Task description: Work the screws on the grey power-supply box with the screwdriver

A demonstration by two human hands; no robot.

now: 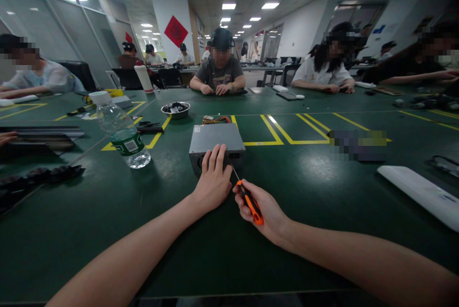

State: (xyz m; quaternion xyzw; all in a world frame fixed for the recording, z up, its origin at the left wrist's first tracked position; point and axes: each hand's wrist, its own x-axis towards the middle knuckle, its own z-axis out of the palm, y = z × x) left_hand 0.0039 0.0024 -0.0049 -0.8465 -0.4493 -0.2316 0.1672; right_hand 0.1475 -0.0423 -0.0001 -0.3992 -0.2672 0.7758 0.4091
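A grey metal power-supply box lies on the green table in front of me, with coloured wires at its far end. My left hand rests on the box's near edge, fingers laid over the top and front face. My right hand is closed around an orange-and-black screwdriver. Its thin shaft points up and left, with the tip at the box's near face beside my left fingers.
A plastic water bottle stands to the left. A metal bowl of small parts sits behind the box. A white flat object lies at right, dark parts at left. Other people sit around the table's far and side edges.
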